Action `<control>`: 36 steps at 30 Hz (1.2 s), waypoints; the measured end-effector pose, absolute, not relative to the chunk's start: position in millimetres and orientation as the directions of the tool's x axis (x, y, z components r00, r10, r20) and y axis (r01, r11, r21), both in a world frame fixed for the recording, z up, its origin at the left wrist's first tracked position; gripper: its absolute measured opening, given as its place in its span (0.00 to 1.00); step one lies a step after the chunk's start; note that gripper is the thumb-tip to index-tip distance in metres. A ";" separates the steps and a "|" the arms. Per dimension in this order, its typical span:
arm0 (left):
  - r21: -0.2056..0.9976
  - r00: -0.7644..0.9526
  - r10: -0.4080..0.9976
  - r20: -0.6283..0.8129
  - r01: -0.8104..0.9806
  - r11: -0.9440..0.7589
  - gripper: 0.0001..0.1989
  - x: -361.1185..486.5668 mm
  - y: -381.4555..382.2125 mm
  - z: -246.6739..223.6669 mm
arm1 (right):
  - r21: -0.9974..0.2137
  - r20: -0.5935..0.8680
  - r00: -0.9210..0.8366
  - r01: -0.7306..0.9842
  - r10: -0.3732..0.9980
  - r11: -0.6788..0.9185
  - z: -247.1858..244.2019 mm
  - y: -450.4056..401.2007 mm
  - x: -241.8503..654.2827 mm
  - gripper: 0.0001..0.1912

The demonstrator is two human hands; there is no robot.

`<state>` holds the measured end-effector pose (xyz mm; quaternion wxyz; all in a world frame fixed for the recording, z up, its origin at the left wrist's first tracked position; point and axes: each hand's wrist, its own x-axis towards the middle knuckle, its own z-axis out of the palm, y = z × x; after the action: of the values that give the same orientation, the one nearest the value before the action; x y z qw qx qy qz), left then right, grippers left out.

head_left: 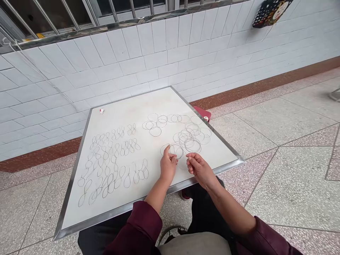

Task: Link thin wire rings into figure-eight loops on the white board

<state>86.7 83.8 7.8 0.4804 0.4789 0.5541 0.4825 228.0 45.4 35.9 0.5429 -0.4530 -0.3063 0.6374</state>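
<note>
Above the table (162,101), my left hand (168,165) pinches a wire (176,161); my right hand (199,169), fingertips pressed together, is near loops (192,139).

"How did the hands sit?"
"The left hand (168,164) had one finger raised above its grip, the others bent toward the right hand (200,170)."
"And that right one?"
"Thumb and forefinger met at the tips, with the remaining fingers curled just below that pinch. The hands stood near each other, apart, both forearms slanting inward behind their grips."
</note>
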 end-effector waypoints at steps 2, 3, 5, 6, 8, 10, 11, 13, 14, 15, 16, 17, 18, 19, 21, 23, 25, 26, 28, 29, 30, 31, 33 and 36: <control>0.993 -0.099 0.994 -0.046 0.106 0.057 0.30 84.6 83.9 8.8 | -0.884 -0.246 0.010 -0.413 0.969 -0.221 37.3 45.2 228.0 0.20; 0.991 -0.113 0.993 -0.031 0.124 0.045 0.31 83.1 83.7 9.9 | -0.883 -0.247 0.014 -0.415 0.969 -0.219 38.0 45.1 227.8 0.20; 0.988 -0.140 0.990 0.001 0.154 0.021 0.32 80.6 83.5 13.0 | -0.881 -0.246 0.018 -0.422 0.969 -0.215 39.2 44.6 226.9 0.19; 0.987 -0.148 0.989 0.015 0.161 0.010 0.33 79.9 83.6 14.8 | -0.880 -0.243 0.019 -0.424 0.970 -0.212 39.8 44.3 226.2 0.19; 0.987 -0.151 0.988 0.031 0.159 -0.007 0.33 79.8 84.0 19.0 | -0.884 -0.234 0.018 -0.420 0.972 -0.205 40.6 43.5 224.5 0.19; 0.991 -0.145 0.989 0.033 0.133 -0.014 0.34 80.8 82.9 23.4 | -0.890 -0.223 0.014 -0.410 0.975 -0.198 41.0 42.4 223.1 0.19; 0.994 -0.142 0.989 0.029 0.112 -0.013 0.33 81.3 81.1 25.8 | -0.894 -0.214 0.011 -0.405 0.977 -0.191 41.0 41.7 222.8 0.19; 0.999 -0.133 0.991 0.009 0.055 -0.001 0.31 81.1 73.4 30.5 | -0.909 -0.182 0.009 -0.382 0.983 -0.164 39.9 40.3 222.7 0.19; 1.000 -0.124 0.992 -0.010 0.017 0.012 0.29 80.3 67.3 33.0 | -0.921 -0.159 0.007 -0.362 0.987 -0.146 38.7 39.4 222.7 0.19; 0.999 -0.111 0.993 -0.034 -0.026 0.031 0.26 78.9 59.7 35.5 | -0.933 -0.135 0.005 -0.337 0.991 -0.125 37.1 38.5 222.4 0.19; 0.996 -0.092 0.994 -0.064 -0.073 0.058 0.24 76.9 50.9 38.1 | -0.946 -0.109 0.001 -0.307 0.994 -0.104 35.1 37.4 221.8 0.19; 0.989 -0.068 0.993 -0.098 -0.121 0.090 0.23 74.3 41.3 40.7 | -0.958 -0.085 -0.008 -0.274 0.996 -0.084 32.8 36.1 220.6 0.18; 0.978 -0.045 0.990 -0.133 -0.169 0.124 0.24 71.1 31.3 43.5 | -0.969 -0.064 -0.024 -0.236 0.998 -0.068 30.3 34.6 218.7 0.18; 0.965 -0.026 0.986 -0.163 -0.214 0.154 0.25 67.4 21.3 46.4 | -0.979 -0.049 -0.043 -0.194 0.998 -0.057 27.9 32.8 216.0 0.17; 0.940 -0.006 0.979 -0.203 -0.282 0.193 0.27 58.3 3.0 52.1 | -0.993 -0.037 -0.086 -0.110 0.996 -0.046 24.1 28.7 208.3 0.14; 0.915 -0.011 0.972 -0.233 -0.341 0.216 0.28 47.4 -12.1 57.3 | -0.998 -0.037 -0.128 -0.054 0.991 -0.044 22.1 24.0 198.4 0.12; 0.865 -0.032 0.958 -0.284 -0.441 0.241 0.30 35.7 -23.7 60.9 | -0.998 -0.041 -0.157 -0.034 0.987 -0.047 21.9 19.2 187.7 0.11; 0.835 -0.044 0.950 -0.309 -0.491 0.249 0.29 30.0 -28.5 61.8 | -0.998 -0.046 -0.170 -0.030 0.984 -0.052 22.0 16.8 182.4 0.11; 0.806 -0.059 0.942 -0.331 -0.536 0.250 0.26 19.3 -36.3 61.7 | -0.997 -0.062 -0.196 -0.022 0.979 -0.068 21.9 12.3 172.9 0.11; 0.808 -0.070 0.940 -0.335 -0.534 0.248 0.24 14.5 -39.6 60.8 | -0.997 -0.071 -0.215 -0.017 0.974 -0.076 21.3 10.6 168.8 0.11; 0.814 -0.090 0.937 -0.337 -0.528 0.242 0.24 9.9 -42.6 59.6 | -0.997 -0.076 -0.241 -0.011 0.967 -0.081 20.2 9.6 165.5 0.11; 0.823 -0.115 0.933 -0.340 -0.517 0.236 0.23 5.3 -45.5 58.2 | -0.997 -0.074 -0.267 0.004 0.961 -0.076 18.6 9.7 162.8 0.10; 0.843 -0.176 0.921 -0.346 -0.489 0.223 0.23 -4.0 -50.7 55.9 | -0.997 -0.022 -0.282 0.083 0.959 0.002 14.3 14.3 160.0 0.10; 0.869 -0.258 0.899 -0.353 -0.448 0.212 0.25 -19.4 -58.0 56.0 | -0.890 0.211 -0.252 0.350 0.944 0.293 7.1 34.2 161.3 0.09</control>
<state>-19.4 -58.0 56.0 0.5706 0.2131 0.5296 0.5903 161.3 34.2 7.1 0.3989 -0.4637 -0.6980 0.3724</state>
